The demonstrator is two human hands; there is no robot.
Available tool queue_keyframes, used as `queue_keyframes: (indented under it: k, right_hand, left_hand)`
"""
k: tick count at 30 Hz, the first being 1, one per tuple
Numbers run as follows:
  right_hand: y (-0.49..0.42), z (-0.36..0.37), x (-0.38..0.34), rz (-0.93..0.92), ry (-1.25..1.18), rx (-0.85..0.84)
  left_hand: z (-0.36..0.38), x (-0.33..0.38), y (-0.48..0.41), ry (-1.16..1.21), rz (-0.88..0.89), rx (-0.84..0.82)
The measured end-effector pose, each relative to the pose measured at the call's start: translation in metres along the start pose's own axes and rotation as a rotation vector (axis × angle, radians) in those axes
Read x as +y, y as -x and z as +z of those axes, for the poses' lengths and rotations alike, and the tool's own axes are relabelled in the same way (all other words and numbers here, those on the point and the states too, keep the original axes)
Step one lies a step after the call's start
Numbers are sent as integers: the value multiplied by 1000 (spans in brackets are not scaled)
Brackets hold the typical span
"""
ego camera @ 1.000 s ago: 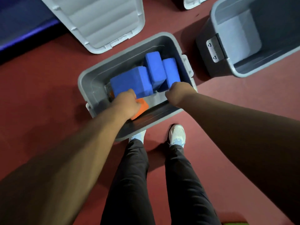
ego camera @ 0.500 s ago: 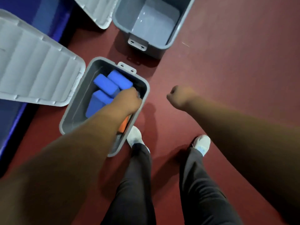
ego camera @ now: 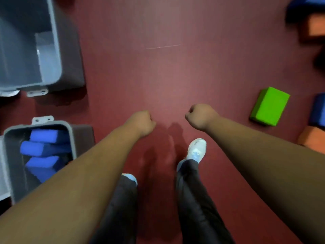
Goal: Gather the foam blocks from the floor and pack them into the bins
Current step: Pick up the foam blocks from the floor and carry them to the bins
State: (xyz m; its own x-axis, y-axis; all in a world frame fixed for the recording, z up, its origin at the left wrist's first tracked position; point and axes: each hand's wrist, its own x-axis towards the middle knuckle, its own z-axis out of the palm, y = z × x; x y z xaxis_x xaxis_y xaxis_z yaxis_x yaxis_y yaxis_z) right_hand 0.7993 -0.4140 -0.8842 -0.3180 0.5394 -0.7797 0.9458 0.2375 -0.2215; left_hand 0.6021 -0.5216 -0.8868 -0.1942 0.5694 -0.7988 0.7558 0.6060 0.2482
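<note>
Head view: both arms reach forward over the dark red floor (ego camera: 167,67). The left hand (ego camera: 140,123) and the right hand (ego camera: 200,116) are each curled into a fist with nothing in them.

The bright green rectangular foam block (ego camera: 270,106) lies flat on the floor, off to the right of the right hand and about level with it. Its long axis runs away from the person, tilting a little rightward at the far end. The right hand is clearly the nearer one, and only bare floor lies between them, so a sideways reach looks unobstructed.

Just beyond the green block, at the right edge of the frame, sit a blue foam block (ego camera: 319,110) and an orange foam block (ego camera: 313,138). More blurred blue and orange blocks (ego camera: 316,27) lie in the far right corner.

The grey plastic bin (ego camera: 70,138) with blue foam blocks (ego camera: 44,135) inside stands on the left, partly hidden by the left forearm. A second grey bin (ego camera: 56,50) stands farther off on the left, and what shows of its inside holds nothing. Carrying the green block back probably means crossing the open floor in front of the white shoe (ego camera: 197,148)
</note>
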Motion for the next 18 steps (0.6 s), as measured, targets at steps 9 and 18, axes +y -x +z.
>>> queue_keyframes:
  k: [9,18]
  right_hand:
    - [34,-74,326,396,-312,164]
    - [65,-52,500,638,-631,250]
  left_hand:
    - [43,343,-65,-237,309,-85]
    - [121,512,-106,-336,465,-212]
